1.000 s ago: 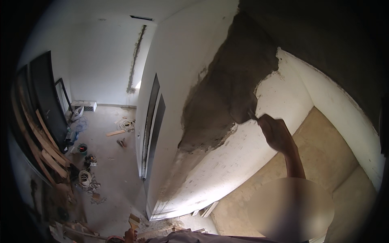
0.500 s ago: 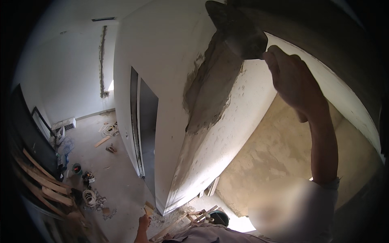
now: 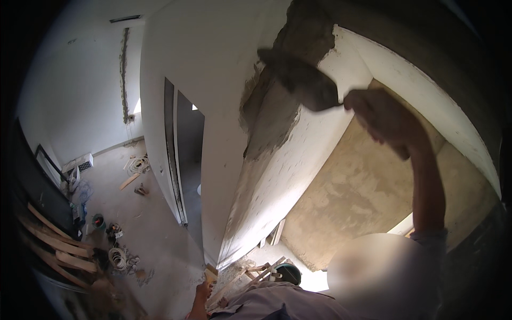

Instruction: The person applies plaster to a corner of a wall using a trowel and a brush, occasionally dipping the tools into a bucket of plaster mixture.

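Observation:
My right hand (image 3: 381, 120) is closed around the handle of a dark trowel (image 3: 304, 82). Its blade lies over the edge of a grey mortar patch (image 3: 272, 122) on the corner of the white wall (image 3: 224, 101); I cannot tell whether it touches. Mortar also runs up the wall above the trowel. Low in the view, my left hand (image 3: 201, 293) is closed on a tan, flat piece (image 3: 211, 274), whose kind is too small to make out. That piece appears beside the foot of the wall corner.
Below stands a dark green bucket (image 3: 288, 273) beside wooden boards (image 3: 261, 274). A narrow doorway (image 3: 189, 138) opens left of the corner. Planks (image 3: 58, 242), coiled cable (image 3: 118, 258) and a small bucket (image 3: 98, 221) lie farther left. A tan plastered wall (image 3: 341, 197) is at right.
The trowel and my right hand have moved down along the wall corner, uncovering mortar above. My left hand with the tan piece has shifted slightly right. The view has tilted a little.

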The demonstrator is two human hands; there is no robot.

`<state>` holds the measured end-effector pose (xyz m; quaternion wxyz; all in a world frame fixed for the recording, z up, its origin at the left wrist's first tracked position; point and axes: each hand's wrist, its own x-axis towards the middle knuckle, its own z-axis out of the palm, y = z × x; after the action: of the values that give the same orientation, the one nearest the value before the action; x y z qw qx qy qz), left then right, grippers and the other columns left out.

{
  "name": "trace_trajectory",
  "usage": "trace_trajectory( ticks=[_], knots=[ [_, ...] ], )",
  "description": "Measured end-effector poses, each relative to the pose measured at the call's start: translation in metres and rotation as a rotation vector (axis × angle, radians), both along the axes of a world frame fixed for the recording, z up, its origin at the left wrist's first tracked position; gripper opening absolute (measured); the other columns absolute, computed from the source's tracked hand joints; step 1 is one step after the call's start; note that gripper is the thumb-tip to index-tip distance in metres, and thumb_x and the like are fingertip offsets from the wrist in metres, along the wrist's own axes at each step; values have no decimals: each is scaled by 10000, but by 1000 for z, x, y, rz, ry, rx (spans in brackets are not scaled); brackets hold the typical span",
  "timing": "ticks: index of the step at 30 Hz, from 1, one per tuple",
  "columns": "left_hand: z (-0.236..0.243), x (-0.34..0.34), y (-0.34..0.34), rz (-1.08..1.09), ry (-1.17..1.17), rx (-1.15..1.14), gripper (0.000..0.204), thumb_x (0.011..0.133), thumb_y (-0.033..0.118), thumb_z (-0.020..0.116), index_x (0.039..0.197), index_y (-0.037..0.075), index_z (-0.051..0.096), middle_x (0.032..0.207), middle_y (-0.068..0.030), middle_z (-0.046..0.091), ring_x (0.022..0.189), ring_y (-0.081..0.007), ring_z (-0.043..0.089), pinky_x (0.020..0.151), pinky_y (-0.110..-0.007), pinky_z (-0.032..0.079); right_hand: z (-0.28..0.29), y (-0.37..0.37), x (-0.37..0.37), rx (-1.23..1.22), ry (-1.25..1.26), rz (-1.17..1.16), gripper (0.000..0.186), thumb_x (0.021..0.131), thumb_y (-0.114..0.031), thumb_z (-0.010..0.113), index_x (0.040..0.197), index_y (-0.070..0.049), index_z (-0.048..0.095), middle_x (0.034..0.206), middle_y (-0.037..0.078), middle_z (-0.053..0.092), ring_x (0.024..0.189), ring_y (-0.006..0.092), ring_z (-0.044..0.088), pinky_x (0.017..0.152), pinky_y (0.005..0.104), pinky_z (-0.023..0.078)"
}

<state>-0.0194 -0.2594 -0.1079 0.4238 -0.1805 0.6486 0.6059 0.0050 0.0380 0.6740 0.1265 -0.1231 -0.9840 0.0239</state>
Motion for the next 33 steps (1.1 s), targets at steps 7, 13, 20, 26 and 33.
trace_trajectory(
  ticks=[7,13,20,26,33],
  knots=[
    [27,-1,-20,86,-18,-145,336,903,332,463,838,31,594,586,-20,470,432,-129,397,409,-301,319,-52,140,-46,-116,445,391,364,1027,-297,415,764,-58,494,539,-15,415,432,51,374,419,251,347],
    [45,3,-17,276,18,-90,329,912,337,453,847,36,570,570,-10,454,424,-119,388,397,-296,301,-16,163,-118,-200,510,572,340,1026,-282,408,761,-77,470,554,-28,404,449,40,362,401,238,332],
    [55,43,18,438,24,-18,374,933,374,447,867,26,567,569,5,431,417,-111,357,384,-289,273,-75,171,-150,139,421,658,229,1004,-194,407,858,-35,483,669,198,546,587,336,580,566,425,455],
    [39,56,35,449,-33,-77,378,937,376,443,876,25,568,572,3,418,414,-112,340,383,-292,262,-194,206,-160,273,63,620,138,949,-231,483,924,-99,513,717,131,631,649,345,645,610,463,531],
    [33,49,34,431,-73,-127,392,945,389,435,870,25,562,569,-1,417,394,-114,324,377,-288,256,-93,245,-159,18,552,646,242,985,-241,474,874,-40,551,698,166,613,577,315,591,560,400,465]
  ],
)
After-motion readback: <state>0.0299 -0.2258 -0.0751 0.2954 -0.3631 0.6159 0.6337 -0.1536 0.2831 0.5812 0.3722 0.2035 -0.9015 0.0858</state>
